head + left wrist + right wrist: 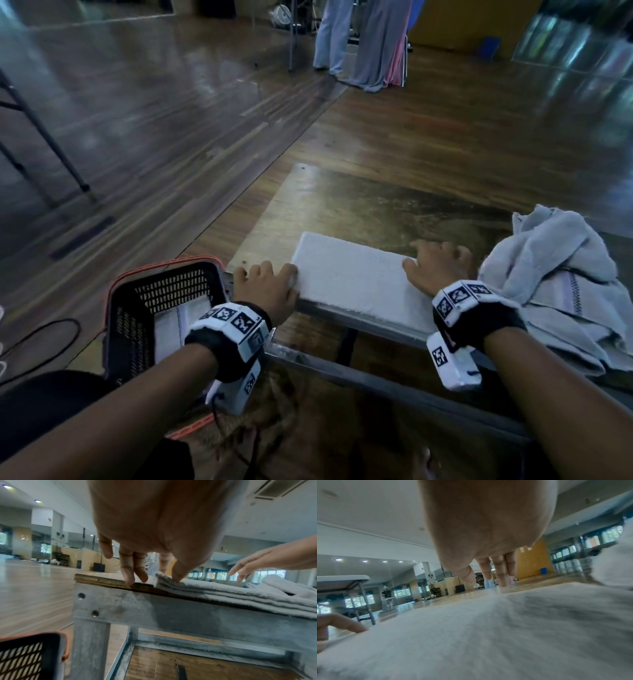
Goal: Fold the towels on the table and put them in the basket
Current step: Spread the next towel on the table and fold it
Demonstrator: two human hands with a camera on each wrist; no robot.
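White terry folded towel (356,274) noted at centre of the head view, lying flat on the wooden surface (359,202) with its near edge along the front rim. Left hand (265,284) set at the towel's left end, thumb on top, remaining fingers spread on bare wood. Right hand (438,265) laid flat on the right end, fingers extended, gripping nothing. Placement judged to square and flatten the fold ahead of lifting. Unfolded towels (561,284) heaped at right of frame, awaiting folding. Black basket (144,308) at lower left, beside and below the surface, already holding one folded piece.

Left wrist view: left hand (154,534) seen from beneath, thumb tip pressing the top corner of the folded towel (240,596), several layers visible in its edge; other fingertips (128,580) touching the wood, not curled round anything. Right hand (254,563) at right of frame, fingers straight. Basket (29,655) corner at lower left.

Right wrist view: right hand (488,534) open, fingers reaching past the towel's far edge; whether these press the cloth cannot be told. Folded towel (488,635) filling the lower frame. Left hand (337,626) at the left edge.
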